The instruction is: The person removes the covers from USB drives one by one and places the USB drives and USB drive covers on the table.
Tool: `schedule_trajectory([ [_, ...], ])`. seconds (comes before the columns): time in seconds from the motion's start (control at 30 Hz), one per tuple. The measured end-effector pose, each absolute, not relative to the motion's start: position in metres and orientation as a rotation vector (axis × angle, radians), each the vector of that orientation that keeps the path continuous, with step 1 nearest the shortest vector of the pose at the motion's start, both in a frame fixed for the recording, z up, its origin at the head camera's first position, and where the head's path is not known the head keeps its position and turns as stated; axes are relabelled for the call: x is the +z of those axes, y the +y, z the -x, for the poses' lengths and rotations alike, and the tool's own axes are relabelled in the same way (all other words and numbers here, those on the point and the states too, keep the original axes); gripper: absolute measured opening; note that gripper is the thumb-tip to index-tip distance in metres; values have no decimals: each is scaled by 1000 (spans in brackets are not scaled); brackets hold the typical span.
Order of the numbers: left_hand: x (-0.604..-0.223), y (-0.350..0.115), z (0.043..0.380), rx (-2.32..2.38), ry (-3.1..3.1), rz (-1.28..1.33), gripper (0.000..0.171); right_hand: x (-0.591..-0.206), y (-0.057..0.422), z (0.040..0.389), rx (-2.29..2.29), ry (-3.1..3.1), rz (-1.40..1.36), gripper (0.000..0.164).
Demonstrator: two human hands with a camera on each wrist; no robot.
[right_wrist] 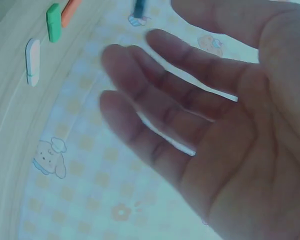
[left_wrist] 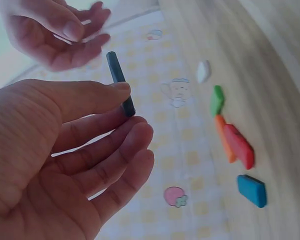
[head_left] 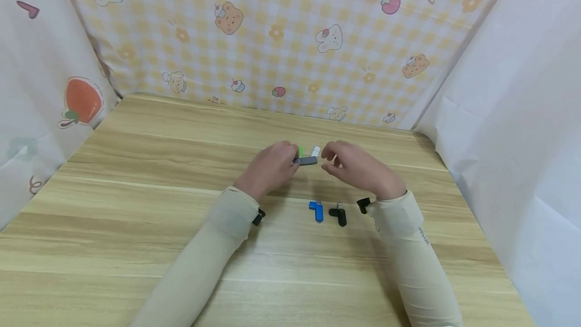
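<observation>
My left hand point(head_left: 271, 166) pinches a dark grey USB stick point(head_left: 308, 161) between thumb and forefinger, raised off the table. In the left wrist view the stick point(left_wrist: 117, 75) points away past the thumb tip, and the other fingers are loosely bent below it. My right hand point(head_left: 358, 168) is just right of the stick's free end, apart from it, with nothing between its fingers. Its fingers point(right_wrist: 170, 117) are loosely bent in the right wrist view. Behind the hands lie a white stick point(head_left: 315, 151) and a green stick point(head_left: 300, 152).
Nearer me, a blue USB stick point(head_left: 319, 212) and a black one point(head_left: 341, 216) lie with metal plugs showing. A black piece point(head_left: 363, 205) sits beside the right sleeve. Orange point(left_wrist: 225, 140), red point(left_wrist: 239, 146) and blue-teal point(left_wrist: 252, 190) sticks lie in the back row. Patterned cloth point(head_left: 272, 39) stands behind.
</observation>
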State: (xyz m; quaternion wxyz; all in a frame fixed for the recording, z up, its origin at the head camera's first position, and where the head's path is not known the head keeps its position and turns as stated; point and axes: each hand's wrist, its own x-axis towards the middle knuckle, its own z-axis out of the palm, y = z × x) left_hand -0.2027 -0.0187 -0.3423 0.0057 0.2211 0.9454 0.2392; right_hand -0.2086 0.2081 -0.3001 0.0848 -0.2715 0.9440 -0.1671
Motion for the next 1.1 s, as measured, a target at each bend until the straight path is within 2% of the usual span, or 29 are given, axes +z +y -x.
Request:
schedule_trajectory([
  [0.17,-333,-16,197,767,2971,-770,16,-300,205,207,-560,2854,808,40],
  [0.27,-328,-16,193,775,2990,-828,16,-299,202,205,-566,2875,858,42],
  [0.7,-313,-18,184,807,3034,-931,17,-298,198,201,-546,2978,1101,22],
  [0.9,-312,-19,182,785,3082,-962,24,-297,197,201,-579,3020,1157,21],
  [1.1,-313,-22,183,855,3111,-966,22,-298,195,200,-647,3040,1163,20],
])
